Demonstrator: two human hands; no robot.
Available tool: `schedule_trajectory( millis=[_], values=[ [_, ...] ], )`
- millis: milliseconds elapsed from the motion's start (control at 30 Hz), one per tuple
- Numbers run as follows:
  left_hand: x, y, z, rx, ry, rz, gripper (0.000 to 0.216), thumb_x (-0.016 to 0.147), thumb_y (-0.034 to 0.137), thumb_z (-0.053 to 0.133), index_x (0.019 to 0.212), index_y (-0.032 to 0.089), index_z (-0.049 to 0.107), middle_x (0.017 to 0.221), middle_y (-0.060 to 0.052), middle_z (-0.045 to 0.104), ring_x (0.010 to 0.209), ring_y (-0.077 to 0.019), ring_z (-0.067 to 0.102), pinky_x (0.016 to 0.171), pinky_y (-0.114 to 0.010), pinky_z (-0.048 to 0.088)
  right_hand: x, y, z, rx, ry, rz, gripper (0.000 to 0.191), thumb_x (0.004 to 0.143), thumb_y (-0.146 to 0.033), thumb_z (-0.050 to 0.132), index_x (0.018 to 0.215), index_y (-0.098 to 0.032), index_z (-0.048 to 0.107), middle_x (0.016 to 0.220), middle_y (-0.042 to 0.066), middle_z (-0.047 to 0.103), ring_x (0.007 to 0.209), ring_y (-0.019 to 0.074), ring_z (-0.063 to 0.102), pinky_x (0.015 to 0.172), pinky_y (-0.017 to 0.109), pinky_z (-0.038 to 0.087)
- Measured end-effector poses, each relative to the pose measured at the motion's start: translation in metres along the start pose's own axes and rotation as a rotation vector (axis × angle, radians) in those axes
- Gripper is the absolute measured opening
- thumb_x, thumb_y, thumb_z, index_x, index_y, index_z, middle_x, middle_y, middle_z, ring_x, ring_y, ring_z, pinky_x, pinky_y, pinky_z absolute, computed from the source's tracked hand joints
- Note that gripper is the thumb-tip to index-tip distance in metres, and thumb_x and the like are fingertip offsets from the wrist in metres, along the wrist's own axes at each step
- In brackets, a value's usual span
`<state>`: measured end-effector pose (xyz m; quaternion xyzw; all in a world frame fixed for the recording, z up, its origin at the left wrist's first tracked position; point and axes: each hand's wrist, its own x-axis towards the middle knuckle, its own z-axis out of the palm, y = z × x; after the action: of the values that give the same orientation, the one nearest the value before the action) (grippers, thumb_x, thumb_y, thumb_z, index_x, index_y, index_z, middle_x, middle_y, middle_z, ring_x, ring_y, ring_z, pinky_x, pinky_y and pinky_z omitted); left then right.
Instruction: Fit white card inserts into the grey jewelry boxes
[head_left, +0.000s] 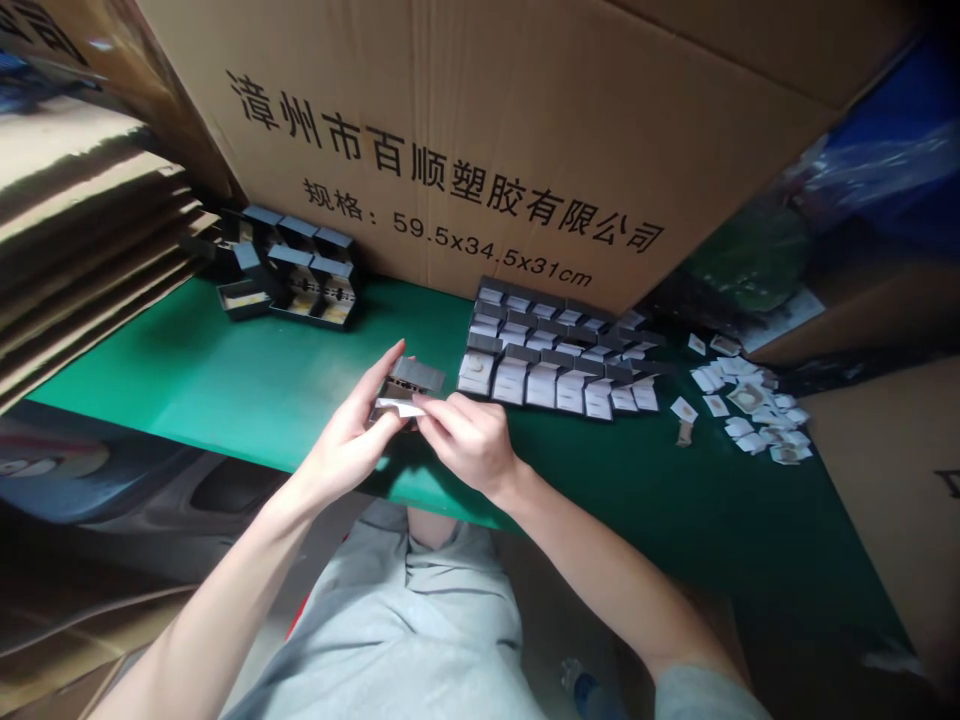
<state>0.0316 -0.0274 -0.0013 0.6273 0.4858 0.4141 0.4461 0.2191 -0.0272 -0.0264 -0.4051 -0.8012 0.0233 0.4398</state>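
In the head view, a flat green desk (225,390) runs from left to right in front of the seated person. By its near edge, around the middle, the left hand (351,445) cups a small dark grey hinged box (417,376) — lid raised, opening toward the person — with the fingers along the far left side and the thumb at the front. The right hand (478,440) has its thumb and forefinger pinched on a small folded white insert (403,407), which lies at the mouth of that box; how deep it sits is hidden by the fingers.

Toward the far edge, right of the middle, stand rows of open dark grey boxes with white linings (540,378), set close against one another, just beyond the right hand. Near the far left corner is a cluster of open black boxes with tan interiors (311,270), one of them turned askew. At the right end lies a loose pile of small white inserts (750,400), a few scattered toward the rows.

A large brown printed cardboard carton (450,90) stands along the far edge — black characters across its side — and stacked brown cardboard sheets (82,270) border the left end.
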Motion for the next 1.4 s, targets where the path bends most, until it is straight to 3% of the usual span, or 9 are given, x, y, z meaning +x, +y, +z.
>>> schedule_trajectory(
  millis=[167, 300, 500, 633, 933, 1233, 1400],
  values=[
    [0.000, -0.002, 0.004, 0.064, 0.027, 0.035, 0.077, 0.097, 0.044, 0.062, 0.167, 0.021, 0.038, 0.171, -0.010, 0.042, 0.155, -0.0318, 0.044, 0.130, -0.042, 0.033, 0.001, 0.001, 0.001, -0.112, -0.028, -0.043, 0.026, 0.107, -0.025, 0.053, 0.097, -0.022, 0.077, 0.073, 0.002, 0.076, 0.061, 0.0145, 0.068, 0.056, 0.028, 0.047],
    [0.000, -0.007, 0.008, 0.034, 0.041, 0.041, 0.077, 0.097, 0.044, 0.063, 0.167, 0.022, 0.039, 0.166, -0.009, 0.049, 0.151, -0.0313, 0.049, 0.129, -0.044, 0.034, 0.003, 0.004, 0.002, -0.197, -0.067, -0.084, 0.025, 0.107, -0.021, 0.053, 0.094, -0.019, 0.074, 0.070, 0.001, 0.073, 0.060, 0.0121, 0.067, 0.058, 0.027, 0.043],
    [0.000, -0.008, 0.010, 0.050, 0.079, 0.047, 0.076, 0.096, 0.045, 0.063, 0.165, 0.021, 0.042, 0.164, -0.009, 0.052, 0.149, -0.0319, 0.052, 0.127, -0.044, 0.037, 0.007, -0.001, -0.002, -0.306, 0.088, -0.216, 0.023, 0.106, -0.017, 0.055, 0.088, -0.017, 0.070, 0.062, -0.004, 0.065, 0.055, 0.0092, 0.061, 0.057, 0.028, 0.039],
    [0.000, -0.006, 0.009, 0.075, 0.108, 0.014, 0.077, 0.095, 0.046, 0.063, 0.165, 0.021, 0.043, 0.164, -0.010, 0.052, 0.147, -0.0333, 0.054, 0.127, -0.046, 0.038, 0.009, -0.006, -0.005, -0.336, 0.070, -0.231, 0.024, 0.105, -0.016, 0.054, 0.086, -0.018, 0.069, 0.060, -0.004, 0.061, 0.054, 0.0087, 0.058, 0.055, 0.028, 0.037],
    [-0.002, -0.009, 0.010, 0.112, 0.093, 0.080, 0.071, 0.098, 0.048, 0.060, 0.161, 0.018, 0.048, 0.155, -0.014, 0.061, 0.140, -0.0339, 0.060, 0.123, -0.048, 0.043, 0.008, -0.004, -0.002, -0.307, 0.097, -0.234, 0.021, 0.106, -0.017, 0.056, 0.093, -0.015, 0.072, 0.066, -0.003, 0.068, 0.056, 0.0099, 0.063, 0.057, 0.029, 0.038],
    [-0.004, -0.005, 0.012, 0.112, 0.126, 0.053, 0.066, 0.093, 0.033, 0.057, 0.157, 0.017, 0.053, 0.147, -0.014, 0.066, 0.123, -0.0303, 0.071, 0.112, -0.044, 0.054, 0.004, -0.001, 0.001, -0.305, 0.027, -0.186, 0.029, 0.111, -0.031, 0.054, 0.096, -0.016, 0.074, 0.063, -0.002, 0.072, 0.053, 0.0085, 0.063, 0.054, 0.028, 0.036],
    [-0.004, -0.002, 0.012, 0.085, 0.117, 0.046, 0.069, 0.089, 0.028, 0.057, 0.156, 0.016, 0.053, 0.134, -0.013, 0.072, 0.105, -0.0256, 0.075, 0.091, -0.036, 0.062, 0.002, 0.000, 0.000, -0.296, -0.066, -0.160, 0.029, 0.111, -0.034, 0.055, 0.097, -0.017, 0.074, 0.062, -0.002, 0.070, 0.055, 0.0084, 0.063, 0.055, 0.026, 0.034]
  ],
)
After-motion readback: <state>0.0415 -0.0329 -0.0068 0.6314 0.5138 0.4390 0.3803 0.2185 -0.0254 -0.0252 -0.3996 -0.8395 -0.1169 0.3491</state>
